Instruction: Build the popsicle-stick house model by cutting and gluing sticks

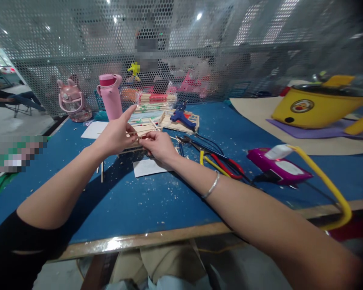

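Pinching thin wooden stick w/ L fingers & R fingers. Could snap it, prob. via over-bending.

Dim surroundings; glare on table edge; shadow beside left arm; top right corner dark, blurred.

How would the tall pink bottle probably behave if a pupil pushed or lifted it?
The pink bottle might tip if pushed high, being tall and narrow. Its rounded sides suggest it could roll once down. The loop at its top should help lifting, though its contents are hidden.
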Demonstrator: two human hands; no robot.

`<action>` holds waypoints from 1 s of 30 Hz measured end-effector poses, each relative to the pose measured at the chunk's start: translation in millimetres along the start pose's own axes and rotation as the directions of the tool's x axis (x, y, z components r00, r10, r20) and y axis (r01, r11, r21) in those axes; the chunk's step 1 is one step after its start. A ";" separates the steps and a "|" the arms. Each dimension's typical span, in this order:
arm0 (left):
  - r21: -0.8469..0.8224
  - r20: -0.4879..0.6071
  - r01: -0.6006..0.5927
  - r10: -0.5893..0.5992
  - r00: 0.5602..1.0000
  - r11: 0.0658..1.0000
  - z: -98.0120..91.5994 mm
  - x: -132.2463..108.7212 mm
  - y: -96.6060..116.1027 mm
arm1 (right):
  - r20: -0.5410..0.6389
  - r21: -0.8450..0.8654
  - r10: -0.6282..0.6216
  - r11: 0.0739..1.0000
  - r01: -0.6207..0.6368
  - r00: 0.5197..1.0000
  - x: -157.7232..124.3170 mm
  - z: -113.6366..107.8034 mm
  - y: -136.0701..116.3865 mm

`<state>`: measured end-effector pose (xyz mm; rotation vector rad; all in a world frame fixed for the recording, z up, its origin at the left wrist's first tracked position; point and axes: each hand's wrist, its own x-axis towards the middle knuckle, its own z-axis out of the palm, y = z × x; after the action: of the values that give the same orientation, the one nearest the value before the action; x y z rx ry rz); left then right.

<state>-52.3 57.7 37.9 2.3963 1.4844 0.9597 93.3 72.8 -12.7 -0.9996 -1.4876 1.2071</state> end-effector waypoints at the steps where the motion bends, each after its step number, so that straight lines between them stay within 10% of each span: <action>1: -0.001 0.000 -0.004 0.004 1.000 1.000 0.1 -0.1 0.2 | -0.010 0.009 -0.001 1.000 0.001 1.000 -0.2 -0.7 -0.6; 12: -0.175 -0.169 -0.048 0.018 0.985 0.983 -8.7 1.2 -5.5 | -0.026 -0.007 -0.065 0.998 0.064 0.998 2.2 -6.9 4.4; 17: -0.097 -0.608 -0.092 0.014 0.793 0.991 -8.2 -19.6 10.9 | -0.047 -0.160 -0.189 0.971 0.179 0.981 -12.1 -15.8 -10.4; 23: -0.104 -0.205 -0.004 -0.018 0.979 0.995 16.7 -57.8 45.4 | 0.402 -0.540 -0.445 0.590 0.600 0.800 -42.4 -32.8 -37.6; 30: -0.435 0.328 0.246 -0.102 0.939 0.866 25.9 -61.2 37.1 | 0.458 -0.679 -0.382 0.432 0.594 0.802 -75.4 -35.9 -28.2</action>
<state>-27.6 -7.7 7.8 1.9140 1.1702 0.7679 144.2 3.0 4.7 -0.8480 -2.4173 0.1414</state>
